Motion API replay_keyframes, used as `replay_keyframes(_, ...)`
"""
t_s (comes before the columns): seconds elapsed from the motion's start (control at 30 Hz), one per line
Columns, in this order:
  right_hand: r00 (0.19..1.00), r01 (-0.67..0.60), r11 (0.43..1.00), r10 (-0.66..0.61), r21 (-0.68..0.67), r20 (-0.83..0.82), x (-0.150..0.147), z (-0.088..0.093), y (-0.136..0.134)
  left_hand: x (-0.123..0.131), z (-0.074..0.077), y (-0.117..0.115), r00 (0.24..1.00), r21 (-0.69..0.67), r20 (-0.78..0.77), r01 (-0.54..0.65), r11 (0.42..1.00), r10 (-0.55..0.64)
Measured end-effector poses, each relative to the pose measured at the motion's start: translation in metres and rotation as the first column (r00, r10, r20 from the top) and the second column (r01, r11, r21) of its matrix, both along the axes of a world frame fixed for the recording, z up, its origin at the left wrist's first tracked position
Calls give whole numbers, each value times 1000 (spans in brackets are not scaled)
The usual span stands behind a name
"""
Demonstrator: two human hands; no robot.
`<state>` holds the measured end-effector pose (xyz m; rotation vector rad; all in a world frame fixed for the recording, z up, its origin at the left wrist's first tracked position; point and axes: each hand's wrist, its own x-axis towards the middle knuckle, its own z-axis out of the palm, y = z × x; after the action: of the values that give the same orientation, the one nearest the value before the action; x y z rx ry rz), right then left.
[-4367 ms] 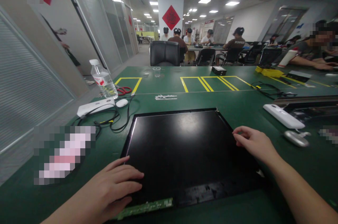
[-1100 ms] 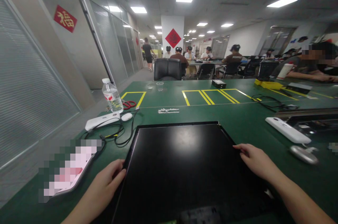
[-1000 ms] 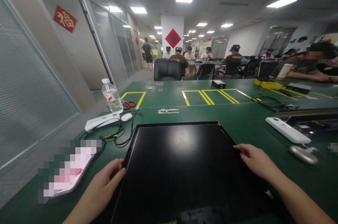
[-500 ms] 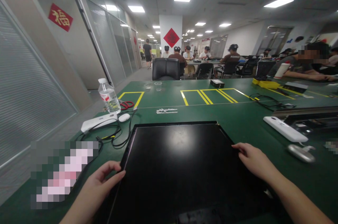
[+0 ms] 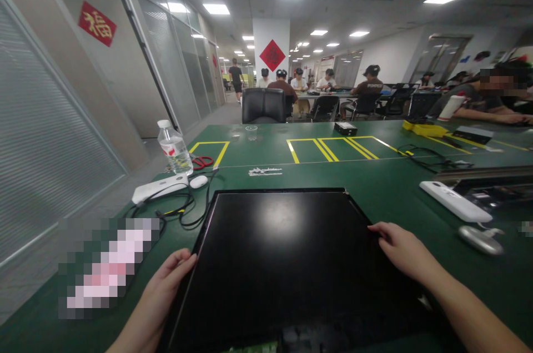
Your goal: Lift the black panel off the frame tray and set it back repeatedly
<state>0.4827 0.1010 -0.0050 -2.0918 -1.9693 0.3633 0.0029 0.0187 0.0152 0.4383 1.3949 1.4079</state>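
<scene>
A large black flat panel [image 5: 283,258] lies on the green table [image 5: 383,186] in front of me. My left hand [image 5: 166,283] grips the panel's left edge, fingers curled under it. My right hand [image 5: 402,250] holds the panel's right edge, fingers bent over the rim. A strip of green circuit board [image 5: 254,348] shows at the panel's near edge.
At the left are a water bottle [image 5: 174,147], red scissors [image 5: 202,162], a white device [image 5: 160,187] with a mouse [image 5: 199,181] and black cables [image 5: 179,211]. At the right lie a white device [image 5: 456,201], a grey mouse [image 5: 481,232] and another panel [image 5: 487,175]. People sit at the far tables.
My left hand has moved from the panel's top face to its left edge and closed on it. My right hand stays on the right edge. The view has tilted up a little.
</scene>
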Motion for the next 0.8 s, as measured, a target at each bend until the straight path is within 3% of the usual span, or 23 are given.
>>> replay_keyframes(0.8, 1000, -13, 1000, 13, 26, -3, -1, 1, 0, 12, 27, -5, 982, -60, 113, 158, 986, -150)
